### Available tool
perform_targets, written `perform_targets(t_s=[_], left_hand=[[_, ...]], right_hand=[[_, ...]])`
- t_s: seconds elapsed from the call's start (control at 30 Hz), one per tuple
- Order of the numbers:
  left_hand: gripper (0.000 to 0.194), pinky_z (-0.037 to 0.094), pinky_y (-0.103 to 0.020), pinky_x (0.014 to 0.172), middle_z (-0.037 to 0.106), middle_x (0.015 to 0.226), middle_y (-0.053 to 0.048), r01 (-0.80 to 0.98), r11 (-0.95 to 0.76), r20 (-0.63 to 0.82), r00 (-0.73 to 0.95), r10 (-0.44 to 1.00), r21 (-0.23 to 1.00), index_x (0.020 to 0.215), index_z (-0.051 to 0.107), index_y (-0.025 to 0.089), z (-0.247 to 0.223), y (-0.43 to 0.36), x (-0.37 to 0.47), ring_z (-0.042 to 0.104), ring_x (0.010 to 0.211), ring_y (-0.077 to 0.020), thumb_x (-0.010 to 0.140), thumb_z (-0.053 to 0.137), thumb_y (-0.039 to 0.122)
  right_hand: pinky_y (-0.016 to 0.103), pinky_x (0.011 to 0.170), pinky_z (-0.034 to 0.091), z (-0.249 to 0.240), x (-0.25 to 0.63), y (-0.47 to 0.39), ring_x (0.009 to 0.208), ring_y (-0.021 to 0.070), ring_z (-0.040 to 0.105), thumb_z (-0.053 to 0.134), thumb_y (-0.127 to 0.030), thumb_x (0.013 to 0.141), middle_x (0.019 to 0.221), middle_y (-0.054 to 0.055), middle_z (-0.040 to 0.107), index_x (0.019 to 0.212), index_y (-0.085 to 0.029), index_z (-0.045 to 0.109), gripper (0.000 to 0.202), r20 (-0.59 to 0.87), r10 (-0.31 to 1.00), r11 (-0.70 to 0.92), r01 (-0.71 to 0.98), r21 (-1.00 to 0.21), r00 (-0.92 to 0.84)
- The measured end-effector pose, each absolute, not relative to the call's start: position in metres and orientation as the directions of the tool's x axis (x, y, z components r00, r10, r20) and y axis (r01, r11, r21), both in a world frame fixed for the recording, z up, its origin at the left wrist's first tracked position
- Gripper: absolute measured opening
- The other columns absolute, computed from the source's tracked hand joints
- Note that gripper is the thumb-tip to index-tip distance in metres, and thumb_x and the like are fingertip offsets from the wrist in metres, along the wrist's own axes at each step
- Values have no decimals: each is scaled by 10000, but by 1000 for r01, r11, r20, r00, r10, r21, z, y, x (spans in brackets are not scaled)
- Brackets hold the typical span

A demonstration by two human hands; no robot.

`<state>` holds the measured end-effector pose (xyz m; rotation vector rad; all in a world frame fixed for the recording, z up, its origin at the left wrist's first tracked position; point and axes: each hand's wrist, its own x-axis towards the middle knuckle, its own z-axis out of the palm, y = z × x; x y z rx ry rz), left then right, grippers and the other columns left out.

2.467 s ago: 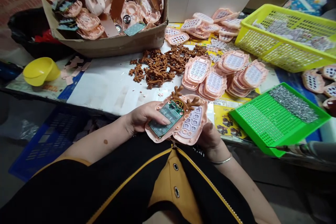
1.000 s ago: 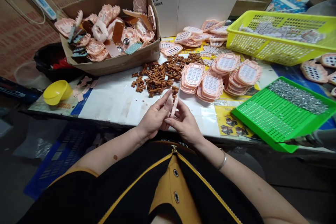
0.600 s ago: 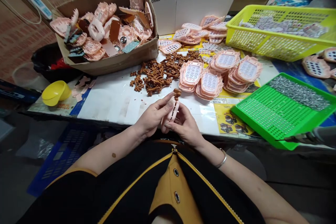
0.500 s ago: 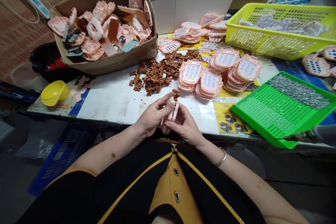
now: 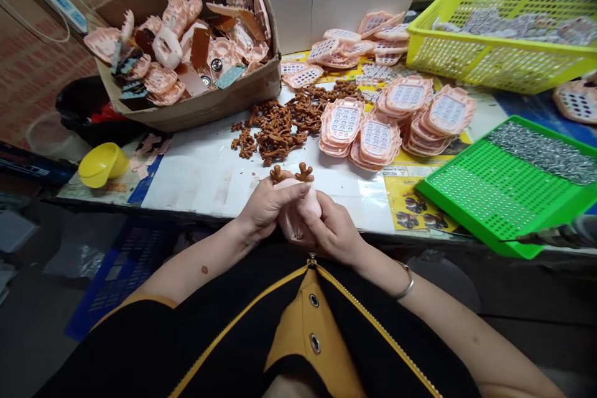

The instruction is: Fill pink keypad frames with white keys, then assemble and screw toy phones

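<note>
Both hands grip a pink plastic toy casing (image 5: 297, 228) at the table's front edge, close to my body. Two brown antler-shaped pieces (image 5: 305, 172) stick up from its far end. My left hand (image 5: 267, 208) wraps the left side, its thumb lying across the top of the casing. On the right side, my right hand (image 5: 336, 228) presses with its thumb, the other fingers curled behind and partly hidden. Just beyond the hands lies a heap of brown antler pieces (image 5: 280, 127). Stacked pink keypad panels (image 5: 342, 124) stand to the right of that heap.
A cardboard box (image 5: 186, 113) of pink shells and parts stands at back left, near a yellow scoop (image 5: 100, 165). At right are a green tray (image 5: 471, 193) of screws and a yellow basket (image 5: 494, 65) of keypad pieces. A tool's thin shaft (image 5: 525, 239) reaches over the tray's front.
The casing has turned in my hands from edge-on, with its seam showing, to its broad face. Both antler pieces now show apart. The head view has shifted slightly.
</note>
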<state>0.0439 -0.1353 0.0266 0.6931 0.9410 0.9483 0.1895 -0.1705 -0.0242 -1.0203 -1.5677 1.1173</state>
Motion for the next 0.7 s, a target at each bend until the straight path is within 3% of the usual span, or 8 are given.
perform_targets(t_s=[0.13, 0.3, 0.53, 0.6, 0.7], left_hand=[[414, 534, -231, 732, 756, 827, -8, -398, 367, -292, 236, 927, 841, 731, 683, 137, 28, -138, 44, 662, 726, -95, 479, 981, 275], [481, 570, -295, 772, 781, 987, -73, -327, 348, -217, 376, 901, 879, 844, 740, 151, 27, -139, 29, 706, 822, -164, 476, 985, 339], [436, 556, -313, 795, 771, 896, -56, -229, 220, -149, 292, 945, 948, 887, 765, 160, 28, -141, 39, 705, 807, -181, 557, 949, 377], [469, 543, -300, 834, 767, 951, -54, -239, 168, -88, 313, 946, 956, 964, 764, 170, 29, -140, 43, 701, 870, -183, 598, 927, 414], [474, 515, -277, 849, 754, 921, -51, -202, 81, -21, 283, 959, 976, 966, 767, 157, 30, -139, 46, 675, 873, -177, 646, 883, 486]], right_hand=[[305, 586, 440, -22, 188, -172, 603, 168, 551, 489, -529, 966, 710, 23, 637, 882, -247, 561, 303, 296, 932, 338, 205, -919, -209], [310, 650, 489, -21, 191, -172, 683, 177, 600, 490, -521, 973, 821, 34, 675, 1024, -239, 597, 305, 325, 909, 371, 153, -916, -261], [331, 720, 517, -31, 196, -170, 745, 187, 608, 526, -548, 959, 877, 29, 675, 1060, -247, 607, 328, 311, 935, 327, 76, -942, -169], [351, 803, 536, -35, 198, -170, 825, 200, 639, 540, -560, 953, 938, 34, 695, 1070, -257, 623, 335, 280, 954, 283, 12, -959, -108], [404, 1036, 490, -44, 198, -170, 1125, 238, 638, 566, -570, 942, 1207, 49, 691, 1195, -293, 618, 379, 187, 982, 183, -123, -975, -24]])
